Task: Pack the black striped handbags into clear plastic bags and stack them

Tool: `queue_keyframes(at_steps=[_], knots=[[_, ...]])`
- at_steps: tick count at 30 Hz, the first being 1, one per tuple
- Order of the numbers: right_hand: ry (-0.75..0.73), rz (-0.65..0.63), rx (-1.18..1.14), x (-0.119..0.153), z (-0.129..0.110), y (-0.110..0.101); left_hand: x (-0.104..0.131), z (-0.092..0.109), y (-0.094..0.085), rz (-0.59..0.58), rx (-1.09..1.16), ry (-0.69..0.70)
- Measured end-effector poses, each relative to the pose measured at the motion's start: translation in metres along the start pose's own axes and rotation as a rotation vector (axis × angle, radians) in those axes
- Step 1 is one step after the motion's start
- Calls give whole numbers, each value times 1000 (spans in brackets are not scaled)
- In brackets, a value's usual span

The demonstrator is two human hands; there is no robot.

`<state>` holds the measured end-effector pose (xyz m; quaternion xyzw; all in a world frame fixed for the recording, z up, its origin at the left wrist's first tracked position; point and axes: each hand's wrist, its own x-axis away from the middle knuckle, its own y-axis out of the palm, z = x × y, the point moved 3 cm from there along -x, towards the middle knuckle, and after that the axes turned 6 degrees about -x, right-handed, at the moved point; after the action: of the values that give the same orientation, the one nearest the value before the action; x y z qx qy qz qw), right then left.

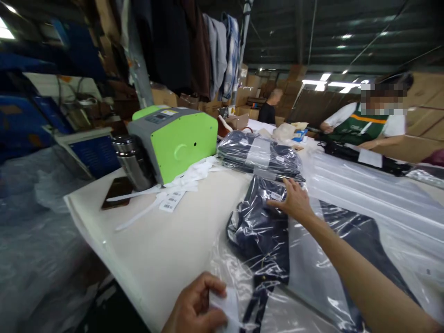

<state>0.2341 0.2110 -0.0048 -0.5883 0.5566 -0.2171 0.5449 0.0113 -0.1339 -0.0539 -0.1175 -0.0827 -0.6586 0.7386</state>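
A dark garment (267, 226) in a clear plastic bag (312, 259) lies in front of me, with a pale grey strip running along its middle. My right hand (294, 200) rests on the upper part of the bag, fingers spread, close to a small white sticker (276, 196). At the bottom, my left hand (196, 305) pinches a white paper label strip (225, 307) between thumb and fingers, over the bag's lower left edge. Print on that strip cannot be made out.
Bagged dark garments (260, 152) are stacked behind. A green and grey machine (183, 138) stands at left, with white paper strips, barcode labels (172, 201), a steel flask (133, 162) and a phone (118, 192). Plastic bags (367, 194) cover the right; a co-worker (360, 122) stands beyond.
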Motion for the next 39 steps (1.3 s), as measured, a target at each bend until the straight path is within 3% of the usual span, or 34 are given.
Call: queue_keyframes(at_steps=[2,4,9,12,16,19,22,26,29,31,35,39], knots=[[-43,4,-143,14,-27,-18,-4,-4,-2,-15,198,104],[-20,-109,-375,37,-59,-34,-4,-1,-9,28,273,236],[202,-802,-1002,127,-155,-40,9,28,-36,126,128,446],[245,-971,-1171,167,-204,-28,18,43,-50,113,-84,454],[253,-894,-1191,179,-241,0,20,48,-74,207,-250,421],[242,-765,-1132,167,-255,19,14,40,-99,300,-189,342],[231,-746,-1100,152,-270,40,6,27,-124,418,-233,299],[189,-751,-892,133,-290,75,-2,15,-147,524,-671,384],[-14,-599,-634,116,-303,91,-7,11,-154,507,-1055,384],[-166,-482,-482,103,-310,93,-9,13,-156,498,-1197,363],[-590,-253,-92,80,-326,89,-10,14,-150,444,-1257,348],[-958,-194,56,61,-345,97,-11,2,-143,466,-1215,359]])
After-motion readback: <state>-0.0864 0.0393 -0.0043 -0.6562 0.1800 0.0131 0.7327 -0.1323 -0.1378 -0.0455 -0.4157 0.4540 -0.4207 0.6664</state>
